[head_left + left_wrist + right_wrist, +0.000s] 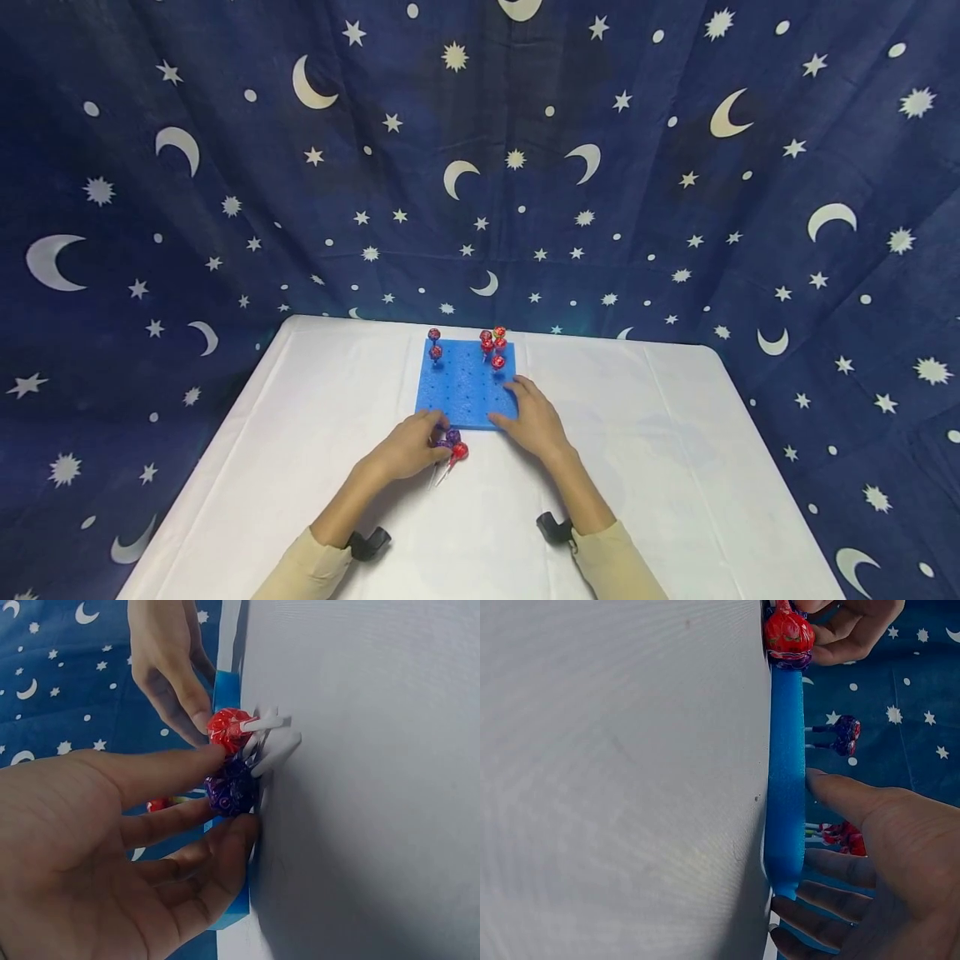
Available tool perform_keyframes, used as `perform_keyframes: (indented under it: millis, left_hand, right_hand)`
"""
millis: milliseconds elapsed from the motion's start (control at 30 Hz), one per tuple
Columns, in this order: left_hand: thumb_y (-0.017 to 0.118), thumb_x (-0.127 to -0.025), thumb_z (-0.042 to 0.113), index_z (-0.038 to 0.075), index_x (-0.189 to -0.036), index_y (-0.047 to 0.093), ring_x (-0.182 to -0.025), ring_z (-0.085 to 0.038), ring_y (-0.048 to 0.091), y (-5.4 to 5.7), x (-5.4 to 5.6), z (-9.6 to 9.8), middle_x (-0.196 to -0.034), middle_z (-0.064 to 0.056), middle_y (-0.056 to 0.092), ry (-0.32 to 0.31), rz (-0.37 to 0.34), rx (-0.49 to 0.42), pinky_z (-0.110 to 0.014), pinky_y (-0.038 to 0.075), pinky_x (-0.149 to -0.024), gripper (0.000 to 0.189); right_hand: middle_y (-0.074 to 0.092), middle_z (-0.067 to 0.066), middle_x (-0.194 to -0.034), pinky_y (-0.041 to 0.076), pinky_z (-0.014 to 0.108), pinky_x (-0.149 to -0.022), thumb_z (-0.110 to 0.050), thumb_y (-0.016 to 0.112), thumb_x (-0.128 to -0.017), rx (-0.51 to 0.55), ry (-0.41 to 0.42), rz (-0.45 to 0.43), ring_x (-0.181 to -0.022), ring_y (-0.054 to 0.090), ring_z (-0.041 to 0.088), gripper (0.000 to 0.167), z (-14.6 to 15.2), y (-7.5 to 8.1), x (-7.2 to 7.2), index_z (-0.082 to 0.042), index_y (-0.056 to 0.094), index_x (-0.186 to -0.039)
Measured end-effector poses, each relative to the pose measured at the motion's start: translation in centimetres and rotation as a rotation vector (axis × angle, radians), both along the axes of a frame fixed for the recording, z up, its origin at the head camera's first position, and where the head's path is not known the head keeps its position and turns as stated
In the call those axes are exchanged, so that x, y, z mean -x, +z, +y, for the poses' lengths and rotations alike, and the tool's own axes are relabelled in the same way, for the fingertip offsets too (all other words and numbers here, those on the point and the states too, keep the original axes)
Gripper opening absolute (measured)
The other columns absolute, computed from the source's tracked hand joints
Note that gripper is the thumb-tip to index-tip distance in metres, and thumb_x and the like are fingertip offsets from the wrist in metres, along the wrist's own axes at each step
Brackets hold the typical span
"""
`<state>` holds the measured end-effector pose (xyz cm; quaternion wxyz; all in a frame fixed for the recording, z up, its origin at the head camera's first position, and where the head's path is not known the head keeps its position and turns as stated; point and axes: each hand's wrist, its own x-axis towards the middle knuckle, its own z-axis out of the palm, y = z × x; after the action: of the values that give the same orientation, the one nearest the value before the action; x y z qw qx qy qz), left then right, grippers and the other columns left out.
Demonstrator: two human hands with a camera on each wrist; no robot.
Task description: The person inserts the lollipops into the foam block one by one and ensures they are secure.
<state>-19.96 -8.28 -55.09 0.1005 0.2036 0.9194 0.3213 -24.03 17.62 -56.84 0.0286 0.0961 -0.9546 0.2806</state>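
The person's left hand (pixel 408 446) had its thumb and fingers curled about a purple lollipop (pixel 231 793), pinching at its wrapped head — though how firm that hold was, the view left unclear. The lollipop sat just in front of the blue board (pixel 457 379), bunched against a red lollipop (pixel 229 727), their white sticks (pixel 277 746) crossing above the white table (pixel 637 467). The thumb tip touched the red wrapper too, so the likeliest mishap was a double pick: lifting one head could have dragged its neighbour along or sent it rolling. A round, slick wrapper might also have turned between the fingertips, leaving the stick at a poor angle.

The right hand (pixel 536 421) was spread, thumb at the board's front corner and fingers along its right side, gripping nothing. If that light contact slipped, a push from the other hand could have skewed the board, perhaps shaking the dark lollipops (pixel 436 353) upright at its back left. The red cluster (pixel 498 362) at the back right stood close to the right hand's fingers — a careless forward sweep there might have knocked one askew.
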Motion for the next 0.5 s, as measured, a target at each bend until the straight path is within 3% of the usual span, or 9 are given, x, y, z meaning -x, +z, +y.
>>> perform_keyframes:
  millis: [500]
  left_hand:
    - [0.079,-0.093,0.013,0.005,-0.117,0.065,-0.078,-0.014,0.054,0.16,0.14,0.72,-0.090,-0.001,0.062,-0.010,0.034,-0.007,-0.029,0.049,-0.065,0.028]
  right_hand:
    - [0.047,0.015,-0.159,0.042,0.056,-0.116,-0.047,0.081,-0.090,-0.011,-0.011,-0.009,-0.145,0.047,0.038,0.071,-0.09,0.09,0.05,-0.009,0.059,-0.146]
